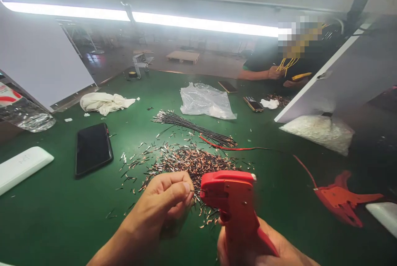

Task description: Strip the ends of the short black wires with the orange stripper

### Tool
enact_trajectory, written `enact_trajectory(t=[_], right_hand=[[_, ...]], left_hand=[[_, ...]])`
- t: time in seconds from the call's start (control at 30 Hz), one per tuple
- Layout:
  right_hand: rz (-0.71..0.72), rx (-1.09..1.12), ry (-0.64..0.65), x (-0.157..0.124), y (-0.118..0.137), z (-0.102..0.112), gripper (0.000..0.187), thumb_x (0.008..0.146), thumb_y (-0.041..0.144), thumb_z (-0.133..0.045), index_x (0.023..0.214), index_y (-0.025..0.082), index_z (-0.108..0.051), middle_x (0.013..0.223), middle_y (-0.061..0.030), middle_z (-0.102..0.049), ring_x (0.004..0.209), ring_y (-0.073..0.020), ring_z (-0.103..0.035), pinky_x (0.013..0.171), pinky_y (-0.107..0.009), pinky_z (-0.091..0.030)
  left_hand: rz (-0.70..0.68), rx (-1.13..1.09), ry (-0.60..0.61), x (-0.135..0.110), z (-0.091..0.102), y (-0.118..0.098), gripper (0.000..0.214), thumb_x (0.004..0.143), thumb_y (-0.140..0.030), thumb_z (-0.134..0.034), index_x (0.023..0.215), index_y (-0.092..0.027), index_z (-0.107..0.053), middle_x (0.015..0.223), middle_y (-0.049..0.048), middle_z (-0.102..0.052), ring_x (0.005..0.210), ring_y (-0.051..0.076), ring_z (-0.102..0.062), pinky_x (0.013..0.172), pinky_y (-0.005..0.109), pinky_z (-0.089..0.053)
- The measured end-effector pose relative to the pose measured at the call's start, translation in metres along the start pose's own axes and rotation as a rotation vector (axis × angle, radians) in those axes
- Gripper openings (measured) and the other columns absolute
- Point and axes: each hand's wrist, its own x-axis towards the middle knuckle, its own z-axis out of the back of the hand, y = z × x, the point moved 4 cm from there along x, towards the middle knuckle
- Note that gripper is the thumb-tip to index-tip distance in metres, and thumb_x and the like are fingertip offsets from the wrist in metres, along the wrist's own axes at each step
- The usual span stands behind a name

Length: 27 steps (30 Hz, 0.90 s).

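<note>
My left hand [166, 200] is closed in a pinch on a short thin black wire [195, 191]. The wire's free end meets the jaw end of a red wire stripper [240, 200]. Around the stripper's handle my right hand [276, 243] is wrapped, holding the tool upright. Just beyond both hands lies a heap of wire scraps [198, 160], black bits with copper and silvery ends. A bundle of black wires [195, 127] stretches behind the heap, with a red strip [223, 147] alongside. How much of the wire sits inside the jaws is hidden.
A second red wire stripper [338, 198] lies right. Phones [94, 149], a white case [25, 167], a cloth [107, 103], clear plastic [206, 100] and a filled bag [319, 131] rest on the green table. Across it, a co-worker's hand [273, 72] holds yellow wires [287, 66].
</note>
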Motion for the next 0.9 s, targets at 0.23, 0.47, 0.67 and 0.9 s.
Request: enact_trajectory(t=[0.23,0.47,0.67,0.9], right_hand=[[0.008,0.110,-0.136,-0.006,0.010,-0.018,0.046,0.065,0.039,-0.082,0.098,0.018,-0.059,0.074,0.0027,-0.050,0.060,-0.0093,-0.034,0.054,-0.022,-0.027],[0.039,0.028,-0.096,-0.003,0.005,-0.012,0.039,0.070,0.045,-0.081,0.085,0.016,-0.060,0.070,0.0037,-0.045,0.060,-0.0087,-0.035,0.055,-0.022,-0.026],[0.017,-0.027,-0.114,-0.006,0.010,-0.015,0.044,0.074,0.052,-0.081,0.088,0.018,-0.057,0.072,0.0047,-0.042,0.061,-0.0092,-0.033,0.056,-0.022,-0.030],[0.063,0.066,-0.112,-0.006,-0.011,-0.007,0.050,0.070,0.055,-0.084,0.089,0.019,-0.056,0.072,0.0042,-0.044,0.059,-0.0091,-0.032,0.055,-0.023,-0.030]], left_hand=[[-0.062,0.093,0.000,0.004,0.000,0.000,0.050,0.076,-0.059,-0.074,0.064,-0.021,-0.043,0.044,-0.0140,-0.027,0.036,0.001,-0.013,0.032,0.012,-0.013],[-0.115,0.205,-0.013,0.004,0.003,0.001,0.052,0.078,-0.064,-0.071,0.066,-0.020,-0.045,0.047,-0.0129,-0.028,0.038,0.001,-0.015,0.032,0.011,-0.014],[-0.111,0.196,0.003,0.007,0.003,0.000,0.052,0.078,-0.064,-0.071,0.065,-0.020,-0.045,0.046,-0.0132,-0.028,0.037,0.001,-0.014,0.032,0.011,-0.013],[-0.063,0.190,-0.037,0.005,0.001,-0.003,0.053,0.074,-0.064,-0.073,0.064,-0.020,-0.044,0.046,-0.0132,-0.029,0.037,0.001,-0.016,0.034,0.011,-0.017]])
